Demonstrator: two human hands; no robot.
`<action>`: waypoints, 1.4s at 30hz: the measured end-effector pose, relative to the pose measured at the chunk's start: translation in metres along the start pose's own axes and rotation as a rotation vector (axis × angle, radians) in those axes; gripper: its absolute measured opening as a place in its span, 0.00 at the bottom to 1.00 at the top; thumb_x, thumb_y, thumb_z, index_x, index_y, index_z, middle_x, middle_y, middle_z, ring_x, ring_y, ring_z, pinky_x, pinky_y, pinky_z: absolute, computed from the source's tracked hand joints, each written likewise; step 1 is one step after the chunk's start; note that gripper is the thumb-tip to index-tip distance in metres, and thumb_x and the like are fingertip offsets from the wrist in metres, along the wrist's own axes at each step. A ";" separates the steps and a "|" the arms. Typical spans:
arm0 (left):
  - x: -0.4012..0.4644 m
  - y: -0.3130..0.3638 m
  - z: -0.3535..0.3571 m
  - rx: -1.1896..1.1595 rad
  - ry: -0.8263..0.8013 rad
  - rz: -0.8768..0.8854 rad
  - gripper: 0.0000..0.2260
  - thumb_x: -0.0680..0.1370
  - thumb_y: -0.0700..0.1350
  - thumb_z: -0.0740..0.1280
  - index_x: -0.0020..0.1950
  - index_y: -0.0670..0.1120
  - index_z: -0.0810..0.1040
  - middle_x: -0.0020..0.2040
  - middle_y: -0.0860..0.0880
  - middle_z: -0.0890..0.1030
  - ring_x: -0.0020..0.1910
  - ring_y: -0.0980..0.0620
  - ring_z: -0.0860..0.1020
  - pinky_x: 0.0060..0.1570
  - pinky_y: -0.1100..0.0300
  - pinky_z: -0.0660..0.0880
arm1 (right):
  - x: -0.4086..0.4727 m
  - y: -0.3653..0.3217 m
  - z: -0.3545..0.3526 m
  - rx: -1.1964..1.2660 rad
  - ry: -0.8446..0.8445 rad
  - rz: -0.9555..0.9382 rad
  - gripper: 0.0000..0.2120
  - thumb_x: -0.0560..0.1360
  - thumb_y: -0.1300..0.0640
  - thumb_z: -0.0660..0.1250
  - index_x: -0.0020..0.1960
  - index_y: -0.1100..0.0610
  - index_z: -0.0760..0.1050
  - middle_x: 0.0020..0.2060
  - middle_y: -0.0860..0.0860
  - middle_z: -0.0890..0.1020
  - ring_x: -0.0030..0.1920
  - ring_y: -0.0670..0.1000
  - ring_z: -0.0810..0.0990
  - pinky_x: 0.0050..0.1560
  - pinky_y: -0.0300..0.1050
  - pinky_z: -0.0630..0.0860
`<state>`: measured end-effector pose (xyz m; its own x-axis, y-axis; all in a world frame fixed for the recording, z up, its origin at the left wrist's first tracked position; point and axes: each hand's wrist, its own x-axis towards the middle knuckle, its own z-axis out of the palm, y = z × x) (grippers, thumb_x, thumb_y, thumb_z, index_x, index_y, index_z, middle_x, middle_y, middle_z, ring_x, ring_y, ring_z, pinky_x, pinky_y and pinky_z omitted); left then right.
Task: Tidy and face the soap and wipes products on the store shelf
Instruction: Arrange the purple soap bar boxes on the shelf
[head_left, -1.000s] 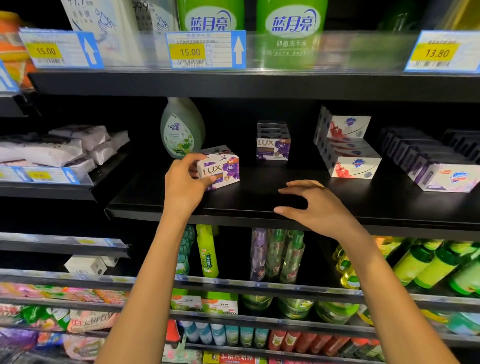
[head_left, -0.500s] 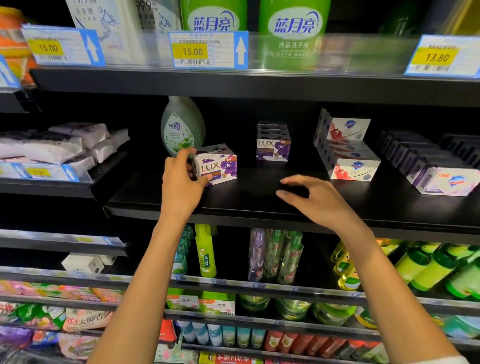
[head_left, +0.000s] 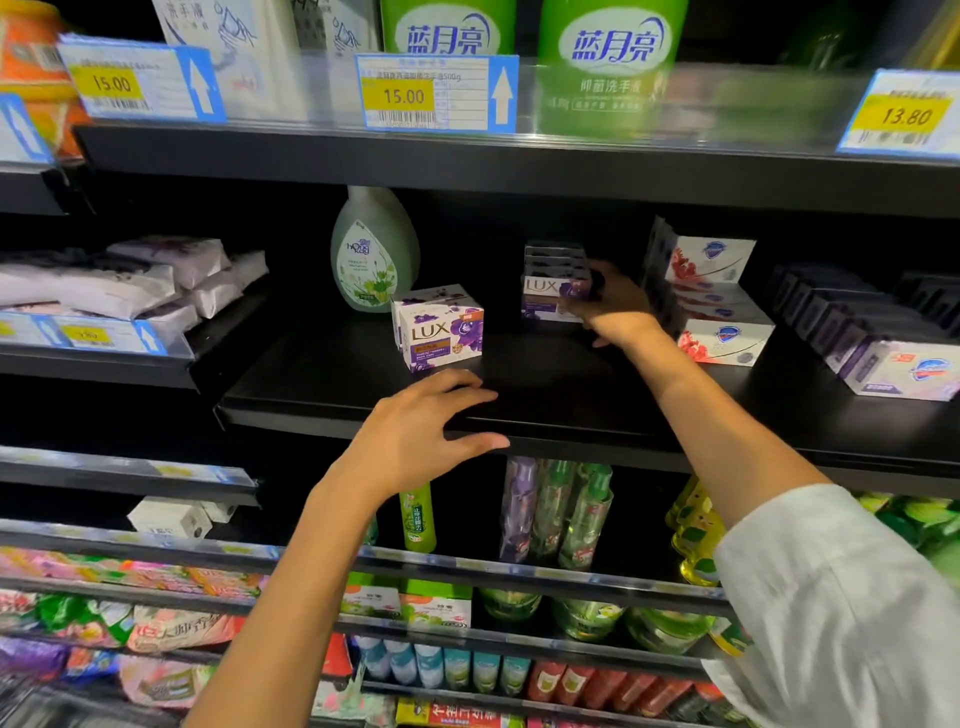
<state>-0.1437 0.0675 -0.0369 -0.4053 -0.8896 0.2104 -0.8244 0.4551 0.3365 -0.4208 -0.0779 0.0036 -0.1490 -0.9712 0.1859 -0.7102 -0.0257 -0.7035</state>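
A white and purple LUX soap box (head_left: 440, 328) stands alone on the black middle shelf (head_left: 545, 405), face forward. My left hand (head_left: 415, 434) hovers at the shelf's front edge below it, fingers spread and holding nothing. Farther back stands a stack of LUX soap boxes (head_left: 545, 283). My right hand (head_left: 613, 304) reaches in and grips the lowest box of that stack from the right side. White wipes packs (head_left: 130, 280) lie piled on the left shelf.
A green hand-wash bottle (head_left: 371, 249) stands behind the lone LUX box. White soap boxes with red flowers (head_left: 711, 301) are stacked right of my right hand, and purple-white boxes (head_left: 883, 343) farther right. Price tags (head_left: 436, 93) line the upper shelf edge. Bottles fill the lower shelves.
My left hand let go of the single LUX box and drew back to the shelf's front edge. My right hand moved from the shelf front to the rear LUX stack and took hold of it.
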 end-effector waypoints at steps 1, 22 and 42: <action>0.000 -0.001 0.000 -0.004 -0.002 0.003 0.29 0.77 0.72 0.62 0.76 0.65 0.71 0.76 0.67 0.65 0.74 0.61 0.67 0.66 0.56 0.68 | 0.004 0.001 0.002 -0.027 0.018 -0.001 0.30 0.75 0.48 0.77 0.74 0.48 0.72 0.63 0.53 0.82 0.53 0.59 0.86 0.26 0.44 0.81; -0.001 0.003 -0.002 -0.071 0.004 -0.025 0.28 0.76 0.72 0.64 0.75 0.64 0.74 0.75 0.66 0.68 0.74 0.62 0.68 0.71 0.54 0.69 | -0.057 0.017 -0.009 0.637 0.024 0.059 0.13 0.74 0.61 0.79 0.56 0.61 0.81 0.50 0.60 0.87 0.46 0.54 0.87 0.41 0.47 0.85; 0.076 0.063 0.010 -1.367 0.059 -0.183 0.20 0.82 0.41 0.70 0.74 0.42 0.72 0.64 0.37 0.81 0.62 0.42 0.83 0.54 0.42 0.84 | -0.126 0.017 -0.039 0.877 -0.107 0.050 0.15 0.78 0.60 0.75 0.63 0.61 0.81 0.51 0.60 0.88 0.53 0.58 0.88 0.45 0.48 0.87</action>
<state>-0.2304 0.0286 -0.0094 -0.2887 -0.9529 0.0931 0.1898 0.0384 0.9811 -0.4408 0.0533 -0.0052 -0.0697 -0.9919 0.1063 0.0850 -0.1121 -0.9901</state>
